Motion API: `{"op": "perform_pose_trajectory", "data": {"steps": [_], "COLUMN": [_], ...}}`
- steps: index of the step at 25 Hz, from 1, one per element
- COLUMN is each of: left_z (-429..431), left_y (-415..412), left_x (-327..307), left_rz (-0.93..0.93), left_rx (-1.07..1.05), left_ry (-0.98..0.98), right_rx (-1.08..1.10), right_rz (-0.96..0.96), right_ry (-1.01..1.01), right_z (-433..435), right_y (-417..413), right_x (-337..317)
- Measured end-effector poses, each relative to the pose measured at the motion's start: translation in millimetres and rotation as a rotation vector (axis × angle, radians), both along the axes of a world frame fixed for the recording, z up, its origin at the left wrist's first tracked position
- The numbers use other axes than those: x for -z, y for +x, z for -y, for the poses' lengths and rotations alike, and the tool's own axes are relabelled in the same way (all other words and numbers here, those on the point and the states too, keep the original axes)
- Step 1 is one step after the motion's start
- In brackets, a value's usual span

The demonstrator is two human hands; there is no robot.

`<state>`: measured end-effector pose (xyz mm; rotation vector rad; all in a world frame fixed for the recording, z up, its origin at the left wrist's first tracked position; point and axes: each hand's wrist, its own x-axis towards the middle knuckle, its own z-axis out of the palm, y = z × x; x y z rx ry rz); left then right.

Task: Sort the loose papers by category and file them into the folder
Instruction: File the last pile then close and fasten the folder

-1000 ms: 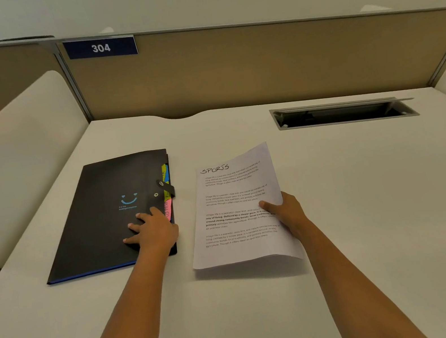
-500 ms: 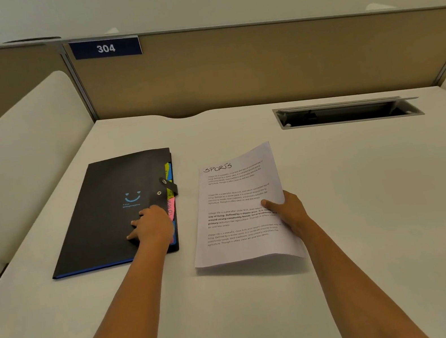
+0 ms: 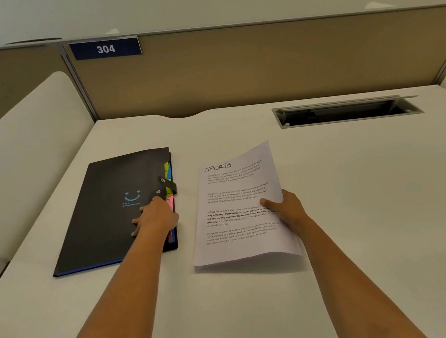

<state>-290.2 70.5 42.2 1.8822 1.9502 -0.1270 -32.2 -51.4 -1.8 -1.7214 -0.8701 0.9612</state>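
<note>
A black folder (image 3: 104,213) with a blue smiley print lies closed on the white desk (image 3: 370,202), left of centre. Coloured index tabs (image 3: 167,172) stick out along its right edge, beside a snap strap. My left hand (image 3: 154,218) rests on the folder's cover near that edge, its fingers reaching toward the strap. A white printed paper (image 3: 235,196) headed "SPORTS" is held just above the desk to the right of the folder. My right hand (image 3: 285,208) pinches the paper's right edge, thumb on top.
An open cable slot (image 3: 345,111) is set into the desk at the back right. A tan partition (image 3: 257,67) with a "304" sign (image 3: 105,49) closes off the back. White side dividers (image 3: 15,163) flank the desk on both sides.
My left hand has slid up and right across the folder's cover toward the strap. The paper and my right hand have stayed about where they were.
</note>
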Motion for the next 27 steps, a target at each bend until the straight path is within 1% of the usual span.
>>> {"op": "perform_pose_trajectory", "data": {"steps": [5, 7, 9, 11, 14, 17, 21, 23, 27], "left_z": [8.3, 7.7, 5.8, 5.5, 12.3, 19.1, 19.5, 18.2, 19.5], "left_y": [-13.6, -22.2, -24.3, -23.3, -18.6, -13.7, -4.0, -0.2, -0.1], "left_x": [-19.0, -25.2, -28.6, -25.2, -11.8, -3.6, 2.8, 8.1, 13.9], "left_rz": [0.133, 0.097, -0.04, -0.095, -0.039, -0.082, -0.114, -0.094, -0.089], "left_rx": [0.093, 0.119, 0.151, 0.155, 0.164, 0.189, 0.136, 0.091, 0.077], "left_ry": [0.198, 0.238, 0.227, 0.208, 0.207, 0.203, 0.17, 0.154, 0.186], "right_rx": [-0.006, -0.007, -0.006, -0.011, -0.006, -0.007, -0.013, -0.016, -0.014], "right_rz": [0.017, 0.022, 0.022, 0.031, 0.03, 0.034, 0.046, 0.045, 0.036], "right_ry": [-0.012, -0.016, -0.017, -0.016, -0.009, -0.013, -0.009, -0.012, -0.016], "right_z": [0.0, -0.5, -0.6, -0.6, 0.1, 0.2, 0.7, 0.7, 0.4], "right_y": [1.4, 2.1, 2.4, 2.3, 1.3, 1.6, 1.7, 1.3, 1.7], "right_x": [0.5, 1.5, 1.4, 1.4, 0.4, 1.0, 0.5, -0.3, 0.3]}}
